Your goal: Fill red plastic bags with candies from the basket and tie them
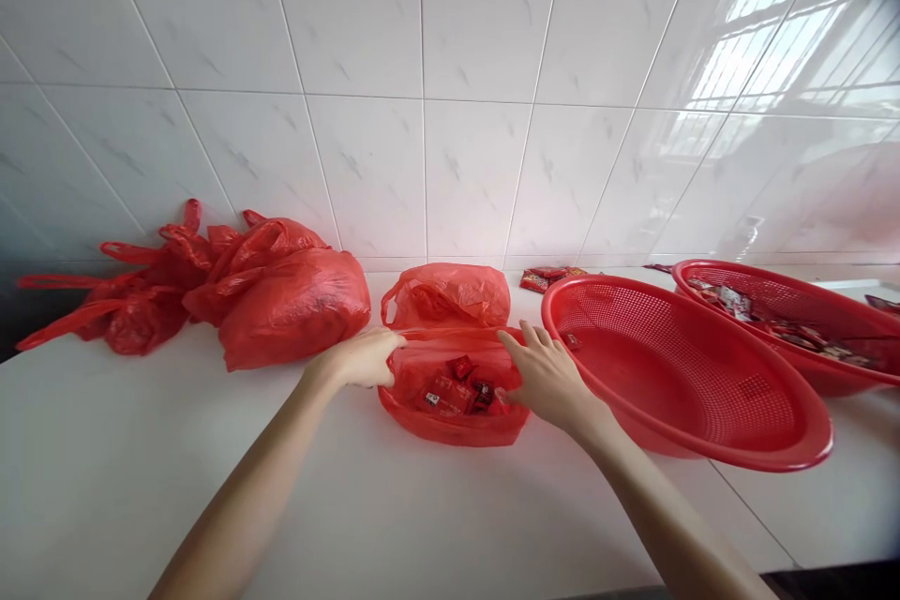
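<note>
A red plastic bag (457,431) sits with its mouth open on the white counter in front of me. Small red packets (450,394) and a darker wrapped piece lie inside it. My left hand (360,358) is closed on the bag's left edge, its fingertips partly hidden by the plastic. At the right edge, my right hand (548,373) has its fingers spread, the thumb over the bag's opening and the other fingers by the rim. Directly behind stands another red plastic bag (457,291), its loop handle to the left.
Several filled red bags (295,300) are heaped at the left against the tiled wall (366,159). To the right is a red perforated basket (653,375) with one small packet in it. A second basket (787,286) holds many packets. More packets (548,277) lie by the wall.
</note>
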